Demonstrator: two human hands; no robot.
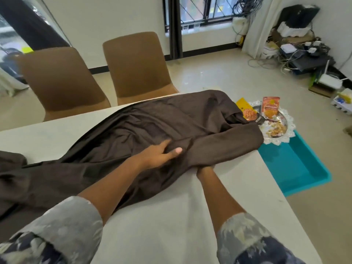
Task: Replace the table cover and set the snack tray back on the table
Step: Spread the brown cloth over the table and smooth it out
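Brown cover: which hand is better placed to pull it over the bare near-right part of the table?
Likely the right hand: it disappears under the cover edge right beside the bare table. The left hand grips folds farther in.

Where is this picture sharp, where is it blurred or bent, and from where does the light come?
Head view: daylight enters through the window, soft, with no hard shadows; the table cover is so dark that its folds show only faintly; the sleeves at the bottom edge are blurred; the wide lens bends the table edge and tilts the chairs.

Two brown chairs (95,77) face a barred window (205,10).
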